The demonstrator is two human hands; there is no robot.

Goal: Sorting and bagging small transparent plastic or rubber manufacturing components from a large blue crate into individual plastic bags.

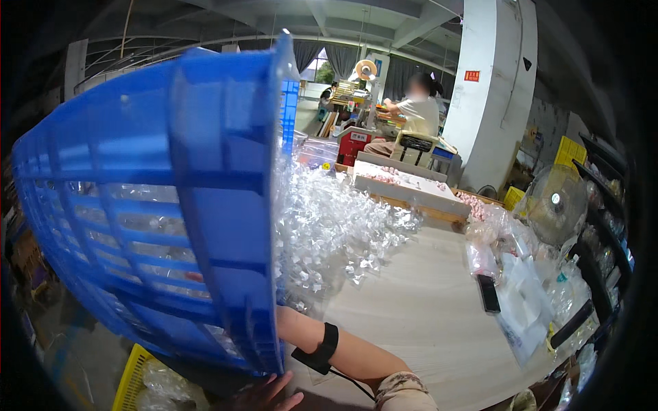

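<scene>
A large blue plastic crate [223, 205] with slatted sides is tipped on its side at the left, its rim facing the table. Clear plastic pieces [329, 219] lie heaped on the table by its mouth, and more clear plastic shows through the slats. My right forearm, with a black band at the wrist, reaches in past the crate's rim; that hand is hidden. Below the crate's lower corner is my left hand [271, 395], partly cut off by the picture edge. Its visible fingers are stretched and apart, close to the crate's bottom edge.
The pale table [411, 308] extends right, bearing a dark phone [488, 294] and plastic bags [524, 301]. A white tray [404, 179] with pink pieces stands at the back, a fan [555, 205] at the right. A yellow basket [130, 377] sits low left. A seated person [418, 113] works beyond.
</scene>
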